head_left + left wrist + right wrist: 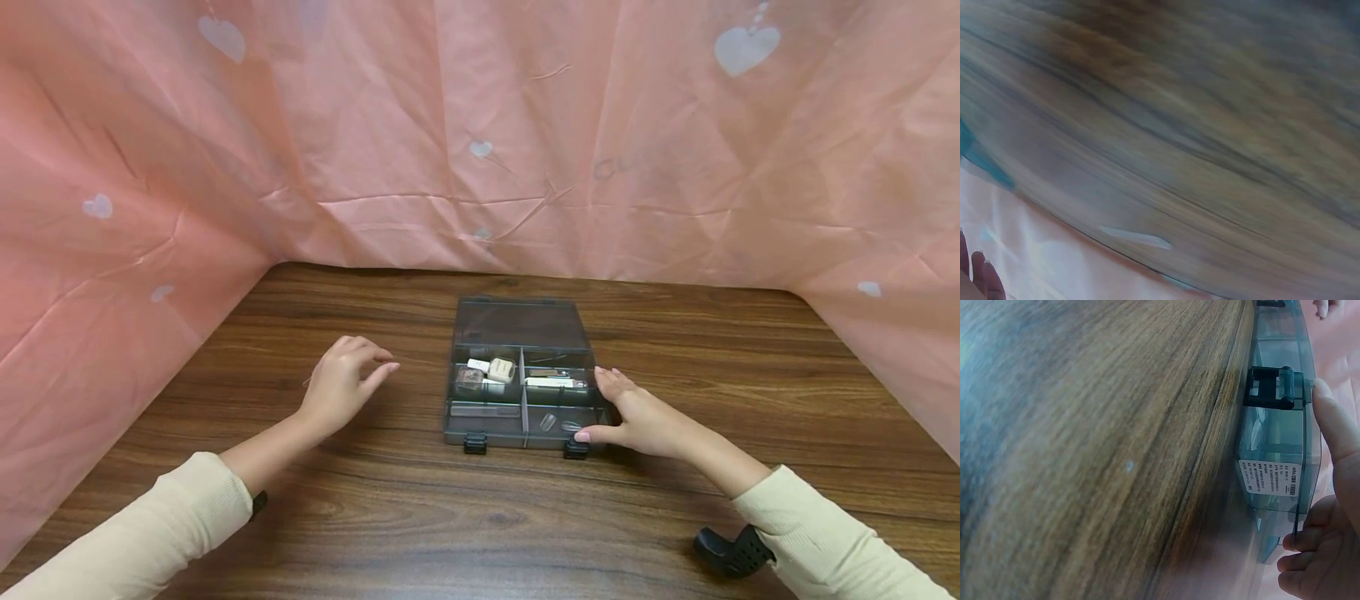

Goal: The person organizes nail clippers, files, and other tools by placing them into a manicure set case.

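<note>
A translucent grey compartment box (523, 425) sits on the wooden table, with a dark panel that looks like its raised lid (521, 323) at the back. My right hand (645, 421) grips its right front corner, thumb near the front latch (576, 448) and fingers along the side. In the right wrist view, fingertips (1294, 559) curl at the box's edge. Inside lie small cosmetic bottles (501, 370), a flat strip (485, 411), a white slender item (553, 382) and clear nail-tip-like pieces (548, 422). Left of the box, my left hand (341, 379) hovers with loosely bent fingers, holding nothing visible.
Pink cloth (480, 167) with white hearts hangs behind and at both sides of the table (390, 517). A black perforated strap piece (735, 550) sits by the right sleeve. A white label (1270, 478) is on the box's side.
</note>
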